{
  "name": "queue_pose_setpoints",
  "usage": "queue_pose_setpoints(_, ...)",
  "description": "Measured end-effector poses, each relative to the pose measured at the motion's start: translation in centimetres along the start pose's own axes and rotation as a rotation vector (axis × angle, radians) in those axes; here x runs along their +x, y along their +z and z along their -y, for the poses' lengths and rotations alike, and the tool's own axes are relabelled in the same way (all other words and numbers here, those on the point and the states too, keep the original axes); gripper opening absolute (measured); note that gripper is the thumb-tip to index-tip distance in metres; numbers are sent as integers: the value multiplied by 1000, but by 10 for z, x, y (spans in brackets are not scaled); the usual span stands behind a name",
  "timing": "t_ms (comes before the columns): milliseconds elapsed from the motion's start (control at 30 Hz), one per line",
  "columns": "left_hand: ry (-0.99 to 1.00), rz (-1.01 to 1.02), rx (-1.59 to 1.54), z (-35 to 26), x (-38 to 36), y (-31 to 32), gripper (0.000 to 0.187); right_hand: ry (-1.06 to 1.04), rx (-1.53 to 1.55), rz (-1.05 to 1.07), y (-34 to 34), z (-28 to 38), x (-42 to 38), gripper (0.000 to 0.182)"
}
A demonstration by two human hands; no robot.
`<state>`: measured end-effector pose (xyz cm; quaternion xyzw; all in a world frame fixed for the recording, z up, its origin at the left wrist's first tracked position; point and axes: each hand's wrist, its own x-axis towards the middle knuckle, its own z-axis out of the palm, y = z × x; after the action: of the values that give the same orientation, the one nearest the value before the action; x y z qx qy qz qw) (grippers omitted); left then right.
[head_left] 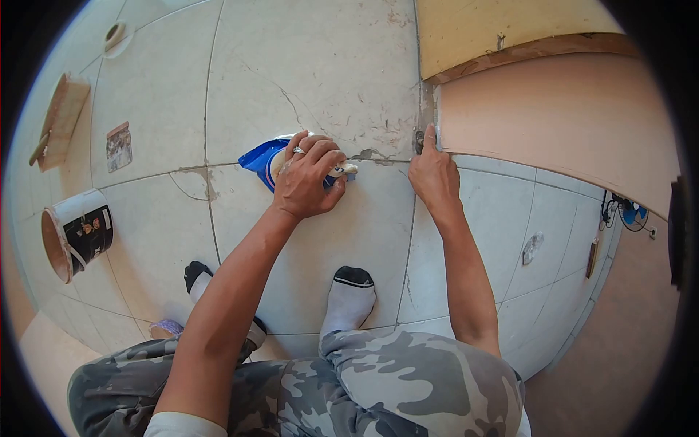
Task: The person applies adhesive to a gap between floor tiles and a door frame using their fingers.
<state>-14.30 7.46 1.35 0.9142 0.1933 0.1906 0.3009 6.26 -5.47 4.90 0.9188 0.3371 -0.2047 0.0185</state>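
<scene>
My left hand (pixel 309 175), with a ring on one finger, is closed over a crumpled blue-and-white plastic bag (pixel 256 160) on the tiled floor. A pale, crumpled end of the bag shows past my fingertips. My right hand (pixel 435 175) is at the corner of the peach wall, index finger stretched along the grey strip (pixel 428 109) at its edge and the other fingers curled under. Beside that fingertip is a small dark thing (pixel 419 142); whether my hand grips it is hidden. Grey filler (pixel 370 154) marks the tile joint between my hands.
A bucket (pixel 91 227) lies to the left, with a wooden piece (pixel 65 120), a flat scraper-like plate (pixel 119 146) and a tape roll (pixel 114 35) beyond. Another roll (pixel 166 329) is near my leg. On the right are crumpled plastic (pixel 532 248) and cables (pixel 619 207).
</scene>
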Motion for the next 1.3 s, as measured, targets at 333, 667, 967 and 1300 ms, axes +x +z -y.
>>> queue_pose_setpoints(333,2,-2,28,2,-2,1,30,-19,-34,0,6,-6,-21,67)
queue_pose_setpoints(667,7,-7,3,2,-1,2,31,-45,-17,-47,8,-5,-12,67)
queue_pose_setpoints(967,-1,-19,9,2,-2,1,32,-25,-24,-22,13,-10,-30,66)
queue_pose_setpoints(1300,1,-11,15,2,-1,2,30,-45,-14,-58,16,-14,-27,66)
